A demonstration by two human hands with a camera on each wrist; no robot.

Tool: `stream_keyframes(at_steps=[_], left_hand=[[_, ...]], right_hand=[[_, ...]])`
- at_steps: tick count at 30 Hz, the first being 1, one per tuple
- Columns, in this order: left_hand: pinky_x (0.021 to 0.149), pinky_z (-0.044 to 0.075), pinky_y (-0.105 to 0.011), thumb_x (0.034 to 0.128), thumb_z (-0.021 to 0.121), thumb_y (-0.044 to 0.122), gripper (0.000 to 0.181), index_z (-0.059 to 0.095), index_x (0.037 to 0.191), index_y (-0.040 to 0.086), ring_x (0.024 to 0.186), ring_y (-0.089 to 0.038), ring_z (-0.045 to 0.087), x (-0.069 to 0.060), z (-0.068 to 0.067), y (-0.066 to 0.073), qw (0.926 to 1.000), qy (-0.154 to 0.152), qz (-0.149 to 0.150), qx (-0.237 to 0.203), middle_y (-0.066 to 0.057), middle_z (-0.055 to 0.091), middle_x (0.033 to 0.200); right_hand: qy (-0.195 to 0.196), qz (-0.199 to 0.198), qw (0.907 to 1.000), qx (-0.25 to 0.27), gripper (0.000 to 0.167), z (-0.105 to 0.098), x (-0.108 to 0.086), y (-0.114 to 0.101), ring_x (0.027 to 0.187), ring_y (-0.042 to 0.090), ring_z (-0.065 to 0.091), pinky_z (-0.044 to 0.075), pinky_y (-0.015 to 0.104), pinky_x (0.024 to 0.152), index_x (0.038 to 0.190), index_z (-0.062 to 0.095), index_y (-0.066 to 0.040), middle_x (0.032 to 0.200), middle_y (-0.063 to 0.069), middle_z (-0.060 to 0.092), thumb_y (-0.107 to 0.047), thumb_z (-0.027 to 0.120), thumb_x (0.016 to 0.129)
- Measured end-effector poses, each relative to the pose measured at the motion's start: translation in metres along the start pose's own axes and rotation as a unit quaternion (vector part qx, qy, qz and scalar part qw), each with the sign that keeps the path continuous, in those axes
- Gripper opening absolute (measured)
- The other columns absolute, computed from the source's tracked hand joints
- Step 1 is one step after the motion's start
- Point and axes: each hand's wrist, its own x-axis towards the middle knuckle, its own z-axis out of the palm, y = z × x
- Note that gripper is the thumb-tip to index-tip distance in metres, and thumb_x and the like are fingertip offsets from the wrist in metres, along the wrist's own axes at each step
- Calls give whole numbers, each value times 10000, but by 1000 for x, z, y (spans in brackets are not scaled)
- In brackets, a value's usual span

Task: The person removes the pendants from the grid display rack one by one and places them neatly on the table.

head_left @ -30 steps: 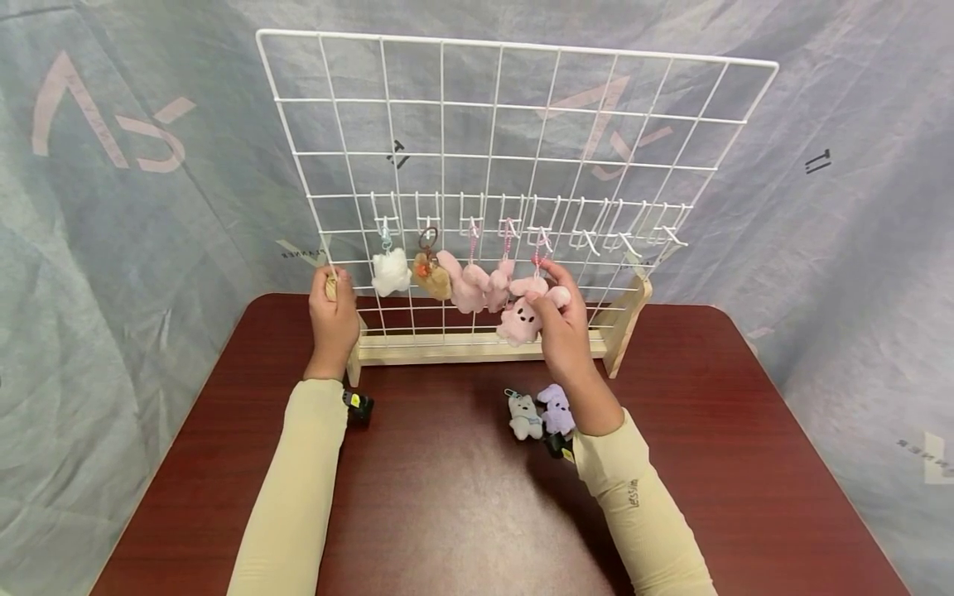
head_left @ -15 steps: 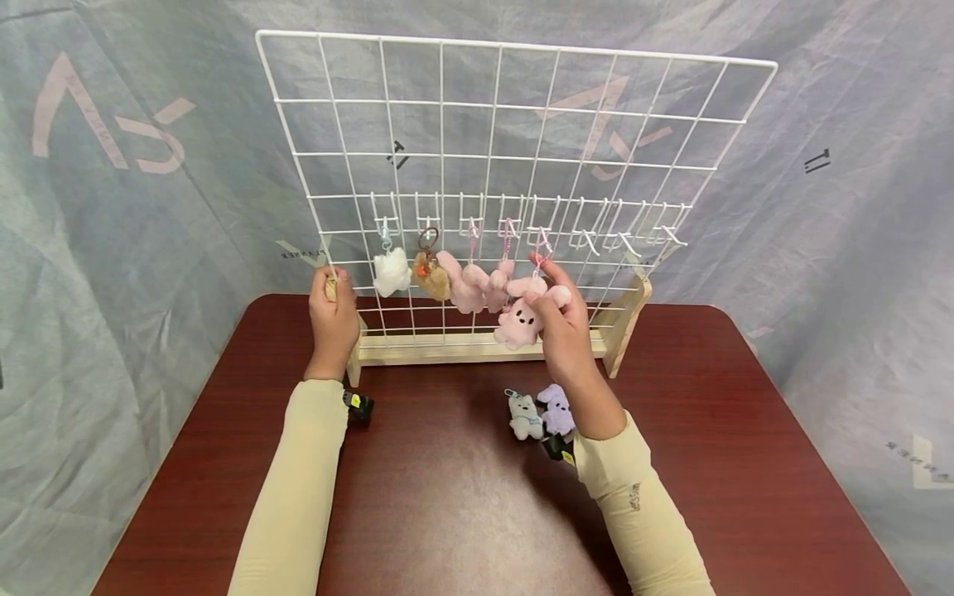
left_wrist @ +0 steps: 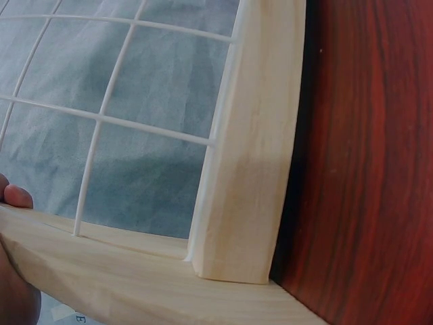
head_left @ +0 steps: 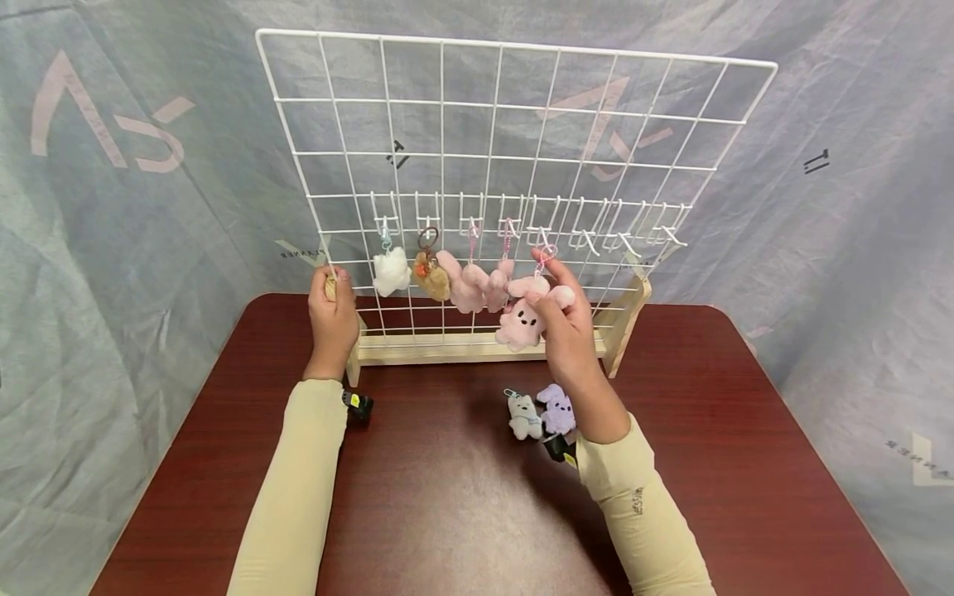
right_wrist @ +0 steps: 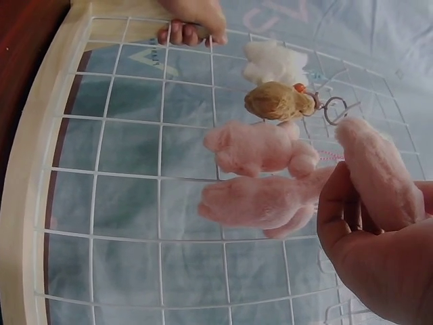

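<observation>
My left hand (head_left: 333,319) grips the wooden side post of the white wire rack (head_left: 492,105), at its left edge. With thumb and fingers my right hand (head_left: 570,331) holds a pink plush bunny keychain (head_left: 519,324) in front of the rack; its pink chain loop (head_left: 547,252) stands up near a hook, and whether it touches the hook I cannot tell. In the right wrist view the plush (right_wrist: 380,175) hides part of the fingers. To its left hang a white plush (head_left: 392,271), a brown plush (head_left: 431,277) and two pink plushes (head_left: 466,287) on hooks.
A grey-white bear plush (head_left: 525,416) and a purple plush (head_left: 556,409) lie on the dark red table (head_left: 432,497), beside my right wrist. Bare white hooks (head_left: 628,243) line the rack's right side. The rack's wooden base (head_left: 447,354) stands at the table's back, before a grey cloth.
The pink chain loop, earlier hanging at the fifth hook, now stands in front of and slightly right of it. My right hand has shifted slightly right with the plush; my left hand has not moved.
</observation>
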Motion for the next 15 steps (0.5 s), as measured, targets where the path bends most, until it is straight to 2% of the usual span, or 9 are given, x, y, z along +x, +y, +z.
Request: stream_keyframes(at_steps=[2,6,8,11,15], left_hand=[[552,334,-186,1125,459,118,185,535,1050,-34,577,-37,390,0,0,0,10000,-16,-19,4,59,455,715],[534,341,-207,1122,499,179,137,565,1009,219,561,-73,401,3,-2,-8,10000,-14,-19,-71,64,470,707],[527,344,-214,1119,515,202,158,549,995,294,557,-85,408,3,-3,-11,9999,-17,-12,-103,55,478,703],[522,347,-215,1118,524,218,141,551,991,273,556,-88,413,3,-3,-10,9999,-22,-20,-98,47,483,702],[511,345,-219,1120,520,233,158,574,1014,129,547,-90,409,3,-2,-11,10000,-31,22,-50,49,481,696]], right_hand=[[-11,-29,10000,-28,578,0,-1,-1,793,124,760,615,236,687,1546,469,-12,1016,-43,731,29,452,970],[24,-143,9998,-147,556,1,-1,-3,796,113,754,608,224,715,1525,488,-3,998,-66,745,22,466,970],[29,-197,9996,-180,548,1,-1,-3,792,105,747,601,214,705,1515,491,7,980,-75,748,22,469,968],[6,-229,9996,-136,540,1,-2,-3,793,102,731,592,204,683,1508,482,37,986,-68,737,35,469,967],[-22,-214,9998,-55,518,1,-4,-2,791,140,744,607,219,673,1489,484,59,1058,-48,709,48,468,972]])
